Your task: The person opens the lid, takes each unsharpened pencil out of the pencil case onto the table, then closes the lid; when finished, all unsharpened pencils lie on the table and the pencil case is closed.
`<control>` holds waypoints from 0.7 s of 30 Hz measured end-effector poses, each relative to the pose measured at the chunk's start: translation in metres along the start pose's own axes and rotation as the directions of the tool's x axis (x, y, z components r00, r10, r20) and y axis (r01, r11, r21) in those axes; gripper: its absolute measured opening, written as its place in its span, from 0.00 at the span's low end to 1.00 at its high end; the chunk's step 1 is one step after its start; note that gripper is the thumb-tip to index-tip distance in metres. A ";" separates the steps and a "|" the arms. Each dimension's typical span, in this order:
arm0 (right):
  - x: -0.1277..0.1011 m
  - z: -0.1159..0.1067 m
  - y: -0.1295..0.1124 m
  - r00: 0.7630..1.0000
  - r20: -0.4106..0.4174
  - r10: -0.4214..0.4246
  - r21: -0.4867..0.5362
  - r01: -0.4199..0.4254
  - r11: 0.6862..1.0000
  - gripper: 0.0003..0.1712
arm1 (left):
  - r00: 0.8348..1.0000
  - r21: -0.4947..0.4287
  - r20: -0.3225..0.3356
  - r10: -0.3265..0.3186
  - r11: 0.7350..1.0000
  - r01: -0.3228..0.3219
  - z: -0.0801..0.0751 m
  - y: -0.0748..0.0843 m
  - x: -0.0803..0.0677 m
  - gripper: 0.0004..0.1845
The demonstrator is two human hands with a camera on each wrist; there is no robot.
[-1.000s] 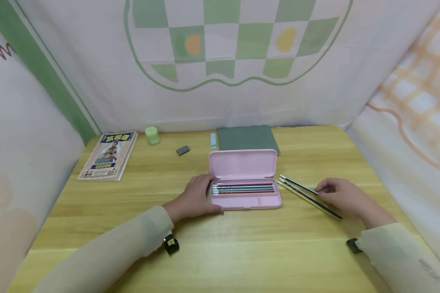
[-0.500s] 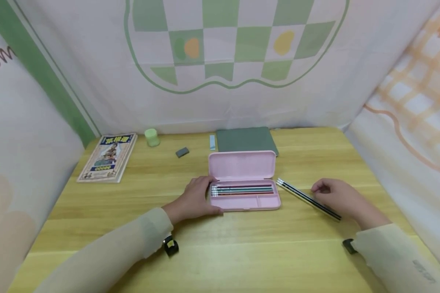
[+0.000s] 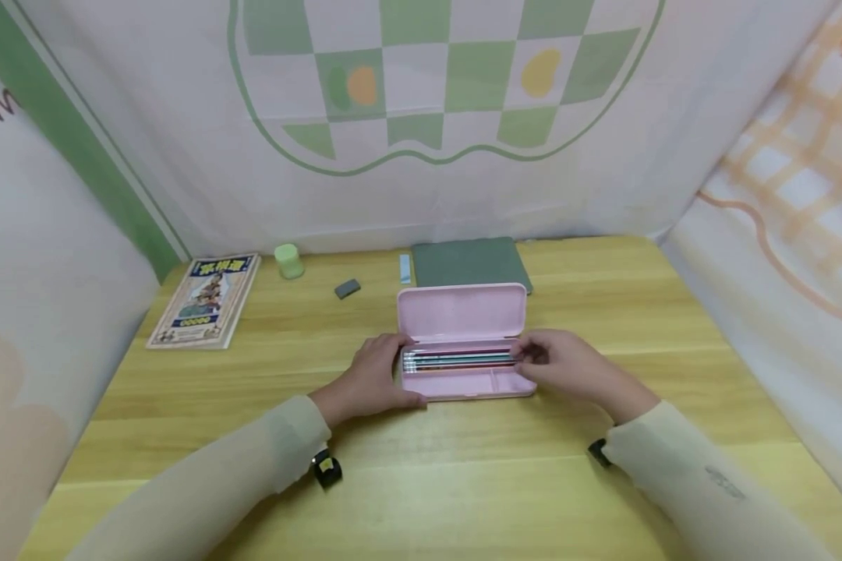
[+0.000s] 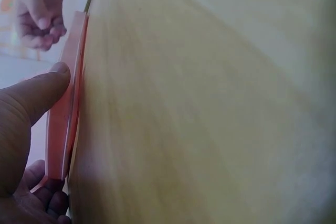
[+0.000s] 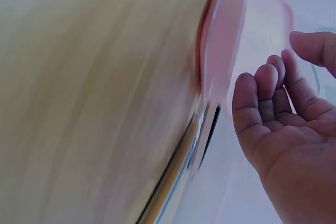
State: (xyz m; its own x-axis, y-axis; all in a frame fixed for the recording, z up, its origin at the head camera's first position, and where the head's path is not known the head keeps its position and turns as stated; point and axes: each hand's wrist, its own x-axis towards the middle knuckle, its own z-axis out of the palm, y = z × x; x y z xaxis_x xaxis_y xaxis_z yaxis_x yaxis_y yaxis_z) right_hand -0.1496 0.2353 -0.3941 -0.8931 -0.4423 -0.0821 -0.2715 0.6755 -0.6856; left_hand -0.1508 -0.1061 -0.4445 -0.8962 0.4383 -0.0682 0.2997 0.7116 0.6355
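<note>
You're likely picking pencils [image 3: 459, 360]: left grip [image 3: 373, 375] clasps the case [image 3: 449, 383]; right grip [image 3: 568, 366], loosely curled, empty at their ends, should pinch next.

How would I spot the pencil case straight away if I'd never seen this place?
On the wooden table, find the flat dark-green rectangle near the back edge. Just in front of it, the left hand grips the left end of the pencil case. Its pink body, raised lid and row of pencils inside set it apart.
</note>
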 end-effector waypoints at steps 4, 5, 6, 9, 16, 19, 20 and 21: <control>0.011 0.009 -0.007 1.000 0.028 0.001 -0.011 -0.001 1.000 0.10 | 1.000 -0.004 0.002 -0.002 1.000 0.002 0.000 -0.001 0.000 0.55; 0.013 0.011 -0.008 0.999 0.037 0.004 -0.016 -0.003 1.000 0.10 | 1.000 -0.004 0.002 -0.002 1.000 0.002 0.001 -0.002 0.001 0.55; 0.015 0.012 -0.010 0.999 0.045 0.005 -0.023 -0.004 1.000 0.09 | 1.000 -0.002 0.002 -0.004 1.000 0.004 0.000 -0.002 0.001 0.55; 0.019 0.015 -0.014 0.998 0.066 -0.005 -0.037 0.007 0.999 0.09 | 1.000 -0.003 0.002 -0.002 1.000 0.002 0.000 -0.002 0.001 0.55; 0.025 0.019 -0.015 0.996 0.075 -0.042 -0.051 0.046 0.998 0.09 | 1.000 -0.005 0.001 0.009 1.000 -0.009 -0.001 -0.002 0.002 0.54; 0.027 0.020 -0.015 0.995 0.082 -0.056 -0.060 0.061 0.996 0.09 | 1.000 0.000 0.000 0.014 1.000 -0.014 0.000 -0.003 0.002 0.55; 0.027 0.021 -0.015 0.995 0.080 -0.059 -0.063 0.064 0.996 0.08 | 1.000 0.002 -0.001 0.016 1.000 -0.016 0.001 -0.004 0.002 0.55; 0.028 0.021 -0.015 0.995 0.075 -0.064 -0.071 0.069 0.995 0.08 | 1.000 0.002 -0.001 0.018 1.000 -0.018 0.001 -0.004 0.002 0.55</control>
State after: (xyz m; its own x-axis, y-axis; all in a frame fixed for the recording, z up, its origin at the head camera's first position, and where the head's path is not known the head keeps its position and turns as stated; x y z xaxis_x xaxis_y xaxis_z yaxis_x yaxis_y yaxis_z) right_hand -0.1627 0.2006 -0.4017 -0.8444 -0.5277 -0.0921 -0.3577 0.6834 -0.6364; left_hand -0.1538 -0.1076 -0.4481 -0.8910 0.4506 -0.0555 0.3167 0.7044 0.6352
